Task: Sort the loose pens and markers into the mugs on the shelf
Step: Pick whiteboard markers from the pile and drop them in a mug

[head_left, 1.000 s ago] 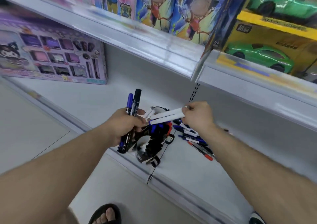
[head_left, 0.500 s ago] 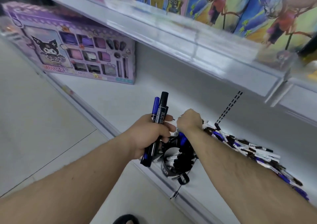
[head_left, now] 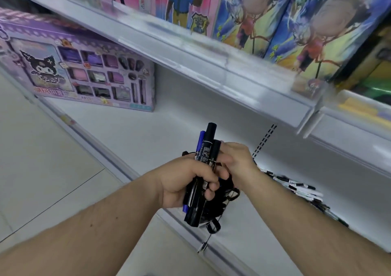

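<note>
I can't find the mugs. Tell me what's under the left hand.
Below the left hand and its markers, dark round shapes sit on the shelf, mostly covered; whether they are mugs cannot be told.

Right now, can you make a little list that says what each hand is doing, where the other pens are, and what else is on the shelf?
left hand: grips a bunch of markers, black and blue, tips up
right hand: touches the bunch, fingers curled at a black marker
mugs: hidden behind the hands, cannot tell
loose pens: piled on the shelf, right of the hands
purple box: stands at the shelf's left end
</note>
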Tool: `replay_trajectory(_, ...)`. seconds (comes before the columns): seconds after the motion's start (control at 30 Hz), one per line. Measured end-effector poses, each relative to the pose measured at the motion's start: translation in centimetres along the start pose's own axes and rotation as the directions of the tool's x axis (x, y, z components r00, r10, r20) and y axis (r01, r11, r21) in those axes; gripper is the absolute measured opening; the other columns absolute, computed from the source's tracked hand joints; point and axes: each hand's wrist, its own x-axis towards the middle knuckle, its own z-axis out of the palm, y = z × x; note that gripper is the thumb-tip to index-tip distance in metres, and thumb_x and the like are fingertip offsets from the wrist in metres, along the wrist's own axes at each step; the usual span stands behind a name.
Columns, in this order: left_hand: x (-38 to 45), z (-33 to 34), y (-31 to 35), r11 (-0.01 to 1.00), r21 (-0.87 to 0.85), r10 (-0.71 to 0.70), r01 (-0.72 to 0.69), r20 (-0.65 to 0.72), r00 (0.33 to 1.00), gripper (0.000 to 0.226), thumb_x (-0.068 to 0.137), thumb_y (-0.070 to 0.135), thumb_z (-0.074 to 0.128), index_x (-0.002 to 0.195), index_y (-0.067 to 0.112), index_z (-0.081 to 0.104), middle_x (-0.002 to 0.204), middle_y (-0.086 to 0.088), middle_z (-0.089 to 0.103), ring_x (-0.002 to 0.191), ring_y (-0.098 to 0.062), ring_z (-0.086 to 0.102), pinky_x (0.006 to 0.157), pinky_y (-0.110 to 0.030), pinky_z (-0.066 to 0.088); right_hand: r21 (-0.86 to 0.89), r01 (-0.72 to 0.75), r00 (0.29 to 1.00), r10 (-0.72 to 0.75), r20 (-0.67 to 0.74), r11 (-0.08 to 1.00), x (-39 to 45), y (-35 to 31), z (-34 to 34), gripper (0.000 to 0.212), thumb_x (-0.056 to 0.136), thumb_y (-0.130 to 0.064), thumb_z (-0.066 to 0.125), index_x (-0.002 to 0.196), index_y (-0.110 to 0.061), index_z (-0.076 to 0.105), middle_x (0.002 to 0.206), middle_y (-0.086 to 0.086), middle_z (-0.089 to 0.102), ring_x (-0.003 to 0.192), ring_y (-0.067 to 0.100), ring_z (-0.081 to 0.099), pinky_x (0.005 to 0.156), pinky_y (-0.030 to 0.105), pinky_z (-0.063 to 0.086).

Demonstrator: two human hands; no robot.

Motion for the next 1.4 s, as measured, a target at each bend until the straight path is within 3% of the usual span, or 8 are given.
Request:
replay_trajectory(0.17, 0.6, 2.5, -1.0, 0.999, -0.027, -0.04, 0.045, 0.175, 0.984, 0.036, 0.055, 0.004, 0.065, 0.091, 0.005, 0.065, 0.076, -0.01, 0.052, 0.055, -0.015, 0.05, 0.051, -0.024, 0.044, 0.112, -0.108, 0.951, 0.069, 0.303, 0.988, -10.3, -4.0, -4.5, 0.043, 0.1, -0.046, 0.043, 0.088, -0.018, 0.074, 0.053, -0.002, 0.049, 0.055, 0.018, 0.045, 0.071, 0.039, 0.032)
replay_trajectory(0.33, 0.6, 6.4, -2.0, 0.995, 0.039, -0.098, 0.093, 0.164, 0.982, 0.015, 0.064, 0.0, 0.056, 0.074, 0.004, 0.066, 0.066, -0.011, 0.057, 0.052, -0.016, 0.058, 0.05, -0.023, 0.052, -0.045, 0.058, 0.991, -0.052, 0.125, 0.997, -15.3, -4.8, -5.8, 0.021, 0.09, -0.028, 0.068, 0.072, -0.017, 0.069, 0.06, 0.01, 0.052, 0.056, 0.026, 0.052, 0.062, 0.036, 0.044)
replay_trajectory(0.5, 1.1, 8.3, -3.4, 0.995, 0.028, -0.103, 0.1, 0.167, 0.981, 0.037, 0.085, 0.001, 0.058, 0.12, 0.011, 0.066, 0.113, -0.01, 0.072, 0.105, -0.028, 0.069, 0.086, -0.039, 0.058, 0.133, -0.029, 0.993, 0.044, -0.107, 0.991, -17.5, -4.6, -8.5, 0.023, 0.096, -0.035, 0.059, 0.095, -0.013, 0.064, 0.089, 0.004, 0.075, 0.086, 0.028, 0.071, 0.077, 0.042, 0.053)
replay_trajectory(0.73, 1.1, 10.7, -5.3, 0.986, 0.148, -0.055, 0.074, -0.132, 0.99, 0.025, 0.095, 0.025, 0.059, 0.11, 0.006, 0.064, 0.073, -0.002, 0.072, 0.054, -0.012, 0.062, 0.046, -0.022, 0.048, 0.25, -0.024, 0.923, 0.118, -0.366, 0.968, -20.5, -3.8, -12.9, 0.036, 0.098, -0.049, 0.049, 0.104, -0.014, 0.058, 0.06, 0.003, 0.059, 0.056, 0.022, 0.058, 0.072, 0.043, 0.049)
replay_trajectory(0.87, 1.0, 13.3, -7.0, 0.956, 0.28, -0.06, 0.083, -0.09, 0.994, 0.03, 0.096, 0.029, 0.058, 0.117, 0.008, 0.065, 0.085, 0.002, 0.076, 0.073, -0.012, 0.071, 0.05, -0.021, 0.045, 0.21, -0.071, 0.925, 0.144, -0.351, 0.975, -22.2, -2.4, -12.9, 0.035, 0.098, -0.045, 0.052, 0.1, -0.012, 0.063, 0.061, 0.001, 0.067, 0.062, 0.021, 0.062, 0.076, 0.037, 0.048)
replay_trajectory(1.03, 0.3, 15.9, -8.6, 0.942, 0.334, -0.044, 0.029, 0.038, 0.998, 0.013, 0.096, 0.023, 0.058, 0.097, 0.013, 0.067, 0.085, -0.004, 0.072, 0.076, -0.019, 0.069, 0.048, -0.02, 0.04, 0.15, -0.092, 0.939, 0.136, -0.317, 0.984, -23.1, -1.3, -12.1, 0.039, 0.098, -0.044, 0.054, 0.093, -0.008, 0.067, 0.069, 0.006, 0.065, 0.041, 0.012, 0.045, 0.044, 0.022, 0.037)
replay_trajectory(1.23, 0.8, 16.5, -8.1, 1.0, -0.005, 0.023, -0.024, -0.114, 0.993, 0.022, 0.091, 0.031, 0.061, 0.1, 0.012, 0.069, 0.087, -0.007, 0.071, 0.067, -0.018, 0.065, 0.048, -0.022, 0.044, -0.18, 0.096, 0.923, -0.155, -0.351, 0.979, -24.0, -1.0, -12.7, 0.035, 0.097, -0.047, 0.047, 0.124, -0.026, 0.056, 0.102, -0.004, 0.067, 0.078, 0.009, 0.066, 0.067, 0.029, 0.052)
replay_trajectory(1.4, 1.2, 16.0, -7.4, 0.948, -0.292, 0.072, -0.127, -0.192, 0.979, 0.018, 0.097, 0.033, 0.053, 0.102, 0.02, 0.065, 0.087, 0.0, 0.071, 0.074, -0.017, 0.066, 0.07, -0.03, 0.053, -0.401, 0.204, 0.911, -0.323, -0.256, 0.893, -24.9, 1.3, -12.0, 0.047, 0.09, -0.036, 0.065, 0.133, -0.046, 0.049, 0.084, -0.014, 0.066, 0.079, 0.004, 0.063, 0.077, 0.027, 0.052)
